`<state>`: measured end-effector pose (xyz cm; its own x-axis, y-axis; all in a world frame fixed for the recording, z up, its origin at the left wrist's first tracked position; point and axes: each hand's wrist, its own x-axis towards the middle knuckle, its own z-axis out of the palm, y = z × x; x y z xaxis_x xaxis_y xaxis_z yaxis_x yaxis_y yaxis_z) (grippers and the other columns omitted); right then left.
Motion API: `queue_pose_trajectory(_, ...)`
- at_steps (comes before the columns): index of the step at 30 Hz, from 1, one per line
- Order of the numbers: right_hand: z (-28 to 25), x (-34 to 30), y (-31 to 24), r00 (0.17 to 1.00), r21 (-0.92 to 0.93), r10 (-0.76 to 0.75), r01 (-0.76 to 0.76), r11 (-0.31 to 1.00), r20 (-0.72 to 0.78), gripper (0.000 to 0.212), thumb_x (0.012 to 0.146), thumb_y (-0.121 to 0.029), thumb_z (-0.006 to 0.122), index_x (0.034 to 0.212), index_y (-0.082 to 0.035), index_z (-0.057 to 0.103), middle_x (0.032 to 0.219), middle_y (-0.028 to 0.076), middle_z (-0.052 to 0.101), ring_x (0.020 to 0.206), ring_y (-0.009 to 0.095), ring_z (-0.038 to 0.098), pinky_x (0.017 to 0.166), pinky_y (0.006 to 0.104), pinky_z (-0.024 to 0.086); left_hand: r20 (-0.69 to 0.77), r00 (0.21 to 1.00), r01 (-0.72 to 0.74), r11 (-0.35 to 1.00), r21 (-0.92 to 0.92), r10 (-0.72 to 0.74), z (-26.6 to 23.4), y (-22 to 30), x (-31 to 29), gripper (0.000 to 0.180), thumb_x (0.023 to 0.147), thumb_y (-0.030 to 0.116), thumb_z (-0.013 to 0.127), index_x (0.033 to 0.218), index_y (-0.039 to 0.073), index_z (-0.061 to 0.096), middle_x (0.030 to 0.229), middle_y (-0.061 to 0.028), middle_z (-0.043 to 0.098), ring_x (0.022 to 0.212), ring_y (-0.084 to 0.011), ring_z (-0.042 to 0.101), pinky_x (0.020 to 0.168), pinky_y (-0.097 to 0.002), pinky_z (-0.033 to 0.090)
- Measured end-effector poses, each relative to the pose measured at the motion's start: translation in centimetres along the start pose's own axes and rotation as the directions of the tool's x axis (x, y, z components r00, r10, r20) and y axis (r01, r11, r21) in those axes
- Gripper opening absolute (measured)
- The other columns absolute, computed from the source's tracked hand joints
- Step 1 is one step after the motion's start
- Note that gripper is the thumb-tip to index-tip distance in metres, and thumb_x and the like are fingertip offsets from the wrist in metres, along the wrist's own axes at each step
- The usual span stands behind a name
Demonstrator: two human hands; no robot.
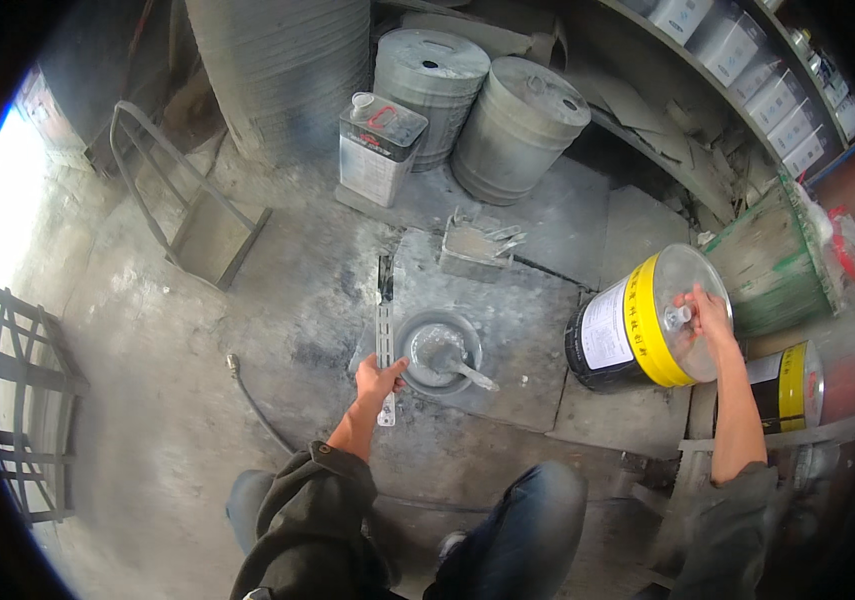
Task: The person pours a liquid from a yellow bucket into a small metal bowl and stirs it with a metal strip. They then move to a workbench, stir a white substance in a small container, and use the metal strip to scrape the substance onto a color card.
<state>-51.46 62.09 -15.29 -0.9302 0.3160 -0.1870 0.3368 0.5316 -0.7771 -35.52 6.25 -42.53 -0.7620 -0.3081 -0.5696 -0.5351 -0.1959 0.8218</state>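
Left hand (379, 378) grips slotted strip (384, 325) just left of bowl (470, 328) near centre, right hand (709, 322) has fingers closed around cap (679, 316) atop yellow-black bucket (645, 325) at right, drums (515, 140) stand far.

Strip (384, 325) left of bowl (476, 338), bucket (645, 318) to the right, drums (517, 130) behind.

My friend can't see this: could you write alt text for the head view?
Someone's left hand holds a slotted metal strip beside a grey basin on a floor; the right hand is at the cap of a yellow-and-black drum. Two grey drums stand beyond.
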Motion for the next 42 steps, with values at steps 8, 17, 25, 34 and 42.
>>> queue_pose_trajectory(8,14.8,-14.6,-6.9,0.630,-0.218,-0.744,0.711,0.668,-0.225,0.028,0.086,-0.004,0.064,0.114,-0.005,0.062,0.105,0.012,0.062,0.100,0.028,0.061,0.091,0.0388,0.049,0.119,0.993,-0.062,0.891,0.450,0.009,-9.5,9.5,-5.3,0.028,0.091,0.021,0.073,0.098,-0.004,0.063,0.076,-0.0082,0.068,0.053,-0.0148,0.064,0.049,-0.0319,0.053)
queue_pose_trajectory(17,35.1,-21.1,1.6,0.670,-0.515,-0.305,0.727,0.455,0.677,0.044,0.091,-0.011,0.062,0.135,-0.013,0.061,0.120,0.020,0.062,0.109,0.036,0.063,0.089,0.0446,0.056,0.472,0.841,0.050,0.907,0.418,-0.265,-12.3,11.6,-10.7,0.045,0.095,0.000,0.061,0.139,-0.002,0.051,0.085,-0.0090,0.068,0.064,-0.0166,0.066,0.057,-0.0306,0.054)
queue_pose_trajectory(25,33.5,-19.0,-0.4,0.718,-0.502,-0.422,0.692,0.519,0.554,0.023,0.093,-0.015,0.060,0.110,-0.003,0.069,0.084,0.019,0.069,0.076,0.035,0.072,0.068,0.0434,0.059,0.503,0.810,0.050,0.891,0.451,-0.300,-12.0,11.1,-11.1,0.060,0.095,-0.004,0.060,0.151,0.000,0.040,0.095,-0.0127,0.070,0.070,-0.0170,0.068,0.059,-0.0301,0.055)
queue_pose_trajectory(34,38.3,-19.3,3.9,0.774,-0.115,-0.420,0.527,0.842,0.474,0.032,0.100,-0.027,0.058,0.124,-0.009,0.069,0.082,0.014,0.072,0.073,0.031,0.072,0.062,0.0452,0.056,0.315,0.940,-0.035,0.885,0.464,-0.128,-13.5,10.3,-10.2,0.054,0.086,-0.003,0.067,0.139,-0.002,0.056,0.088,-0.0091,0.073,0.059,-0.0112,0.061,0.049,-0.0267,0.046)
queue_pose_trajectory(42,38.6,-24.6,1.1,0.783,-0.264,-0.429,0.576,0.774,0.451,0.028,0.100,-0.024,0.058,0.118,-0.005,0.069,0.062,0.015,0.066,0.052,0.029,0.065,0.050,0.0451,0.051,0.191,0.977,-0.013,0.866,0.500,-0.095,-12.3,9.1,-10.8,0.045,0.083,0.001,0.072,0.129,0.001,0.067,0.083,-0.0086,0.075,0.052,-0.0091,0.056,0.049,-0.0268,0.045)
